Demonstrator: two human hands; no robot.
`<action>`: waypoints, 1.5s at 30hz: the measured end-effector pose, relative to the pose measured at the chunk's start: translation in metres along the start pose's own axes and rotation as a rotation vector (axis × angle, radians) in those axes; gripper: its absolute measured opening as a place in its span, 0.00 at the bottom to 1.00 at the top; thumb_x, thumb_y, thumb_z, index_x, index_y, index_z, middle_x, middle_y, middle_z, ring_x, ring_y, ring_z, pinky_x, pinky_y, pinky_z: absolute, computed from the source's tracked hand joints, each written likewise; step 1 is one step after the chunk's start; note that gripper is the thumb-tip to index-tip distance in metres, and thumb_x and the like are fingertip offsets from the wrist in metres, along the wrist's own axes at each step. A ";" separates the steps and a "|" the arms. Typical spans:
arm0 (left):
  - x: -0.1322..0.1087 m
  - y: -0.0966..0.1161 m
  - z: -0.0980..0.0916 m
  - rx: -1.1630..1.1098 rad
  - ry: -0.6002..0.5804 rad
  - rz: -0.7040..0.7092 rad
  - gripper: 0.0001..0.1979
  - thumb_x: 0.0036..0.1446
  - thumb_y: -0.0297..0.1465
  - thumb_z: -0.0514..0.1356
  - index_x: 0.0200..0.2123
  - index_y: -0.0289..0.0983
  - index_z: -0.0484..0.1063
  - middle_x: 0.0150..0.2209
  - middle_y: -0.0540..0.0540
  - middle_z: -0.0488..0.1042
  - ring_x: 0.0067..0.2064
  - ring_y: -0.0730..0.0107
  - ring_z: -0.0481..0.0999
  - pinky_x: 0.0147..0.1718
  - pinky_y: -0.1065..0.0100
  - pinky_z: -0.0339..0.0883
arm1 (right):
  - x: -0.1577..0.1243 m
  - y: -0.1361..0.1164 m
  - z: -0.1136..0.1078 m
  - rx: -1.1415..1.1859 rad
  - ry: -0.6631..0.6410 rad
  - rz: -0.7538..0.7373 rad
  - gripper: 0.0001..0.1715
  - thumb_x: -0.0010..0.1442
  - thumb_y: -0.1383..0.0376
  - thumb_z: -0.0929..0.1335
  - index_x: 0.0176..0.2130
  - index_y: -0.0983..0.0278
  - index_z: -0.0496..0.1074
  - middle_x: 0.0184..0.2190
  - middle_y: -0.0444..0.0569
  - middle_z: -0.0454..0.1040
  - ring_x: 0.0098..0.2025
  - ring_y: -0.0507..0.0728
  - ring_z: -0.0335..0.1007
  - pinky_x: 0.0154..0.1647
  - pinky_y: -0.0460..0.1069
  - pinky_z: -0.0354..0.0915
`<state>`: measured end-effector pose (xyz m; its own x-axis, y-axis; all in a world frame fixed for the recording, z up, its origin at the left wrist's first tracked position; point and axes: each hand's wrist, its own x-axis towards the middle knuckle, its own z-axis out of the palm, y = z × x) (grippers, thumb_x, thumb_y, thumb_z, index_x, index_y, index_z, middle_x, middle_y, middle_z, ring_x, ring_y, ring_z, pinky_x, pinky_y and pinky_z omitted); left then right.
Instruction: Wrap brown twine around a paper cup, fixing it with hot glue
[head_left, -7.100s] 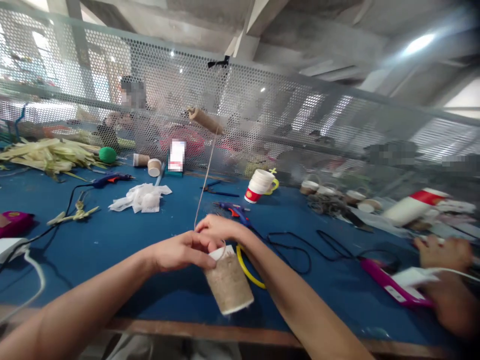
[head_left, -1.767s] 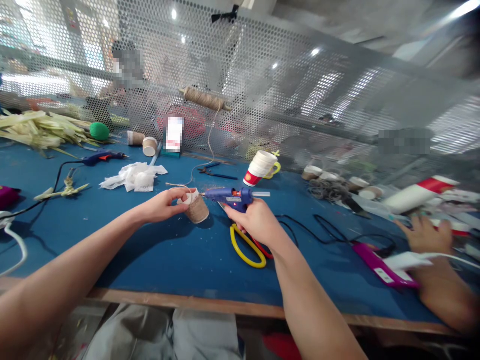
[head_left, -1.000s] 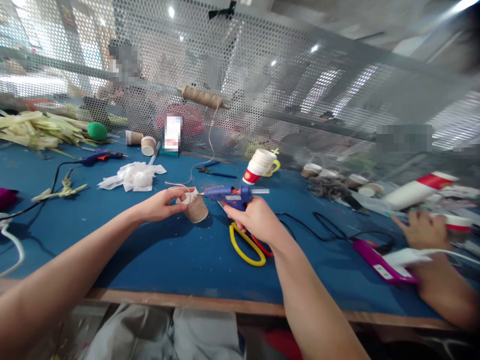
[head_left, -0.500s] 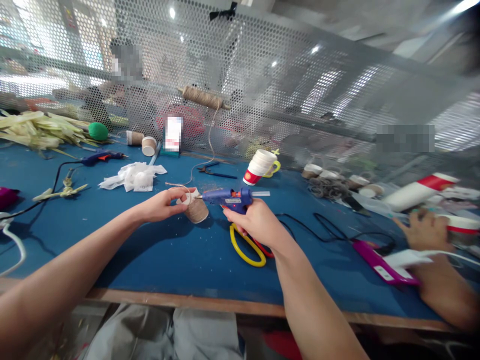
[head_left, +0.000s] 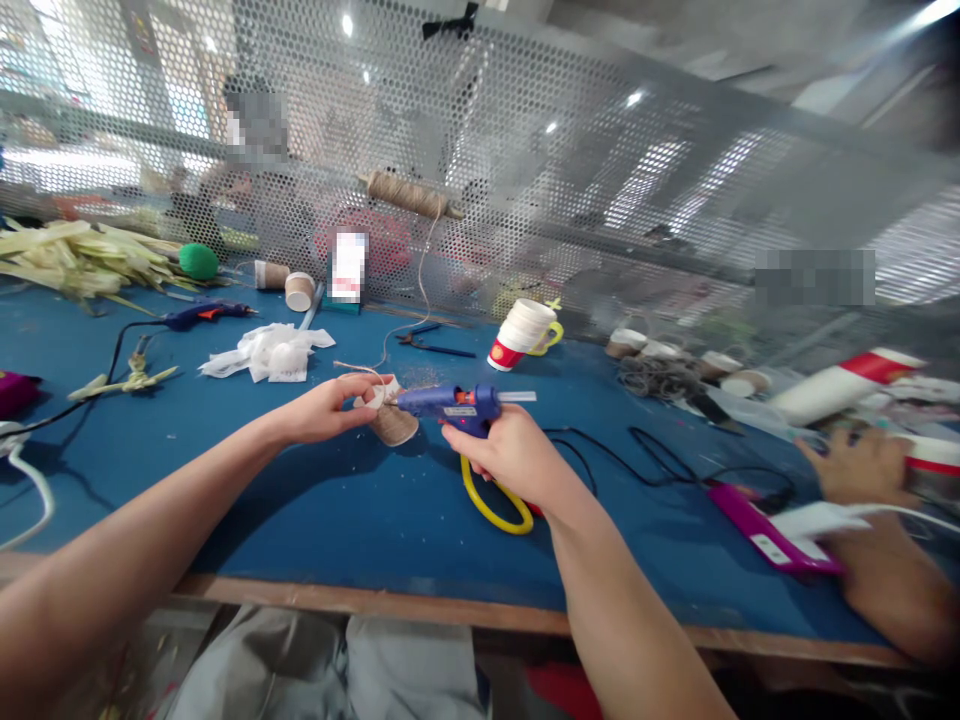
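Note:
My left hand (head_left: 334, 408) is closed on a paper cup (head_left: 396, 427) wrapped in brown twine, tilted with its white part toward my fingers. My right hand (head_left: 510, 447) grips a blue glue gun (head_left: 450, 405), a clear glue stick poking out of its back end. The gun's nozzle meets the cup near its white part; whether it touches cannot be told. From the cup a strand of twine runs up to a twine spool (head_left: 407, 194) on the mesh. Beneath my right hand lies a pair of scissors with a yellow handle (head_left: 491, 508), partly hidden.
Behind stands a perforated metal screen (head_left: 525, 180). Stacked white cups (head_left: 521, 328), pliers (head_left: 435, 347), white cloth (head_left: 268, 352) and a second glue gun (head_left: 206, 313) lie on the blue table. At right are a purple power strip (head_left: 772, 530) and another person's hand (head_left: 859, 462).
My right hand has shifted the glue gun slightly down and left, its nozzle lower against the cup. My left hand and the cup stay nearly in place.

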<state>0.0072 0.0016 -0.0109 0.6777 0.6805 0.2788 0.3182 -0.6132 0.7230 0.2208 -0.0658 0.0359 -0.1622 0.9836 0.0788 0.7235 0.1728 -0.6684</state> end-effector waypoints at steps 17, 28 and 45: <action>0.000 0.000 0.001 -0.020 0.011 0.008 0.06 0.52 0.32 0.51 0.26 0.35 0.60 0.53 0.39 0.62 0.56 0.63 0.58 0.50 0.65 0.54 | 0.010 0.011 -0.005 -0.007 0.041 0.065 0.14 0.48 0.59 0.64 0.18 0.64 0.61 0.09 0.40 0.61 0.12 0.49 0.58 0.16 0.44 0.58; 0.000 0.001 0.000 0.004 0.007 -0.002 0.07 0.52 0.32 0.50 0.26 0.36 0.60 0.54 0.41 0.61 0.54 0.64 0.60 0.50 0.66 0.54 | 0.016 0.014 -0.004 0.038 0.054 0.067 0.14 0.48 0.61 0.63 0.16 0.64 0.60 0.09 0.40 0.60 0.12 0.48 0.57 0.16 0.43 0.57; 0.000 0.000 0.001 0.011 0.007 0.009 0.08 0.53 0.33 0.50 0.26 0.35 0.60 0.53 0.39 0.62 0.55 0.64 0.59 0.51 0.66 0.54 | 0.010 0.012 -0.007 0.028 0.023 0.041 0.13 0.49 0.61 0.64 0.18 0.65 0.62 0.08 0.40 0.61 0.12 0.48 0.57 0.17 0.44 0.58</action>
<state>0.0075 0.0010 -0.0112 0.6758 0.6777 0.2899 0.3192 -0.6236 0.7136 0.2320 -0.0540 0.0338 -0.1167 0.9908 0.0680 0.7099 0.1311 -0.6920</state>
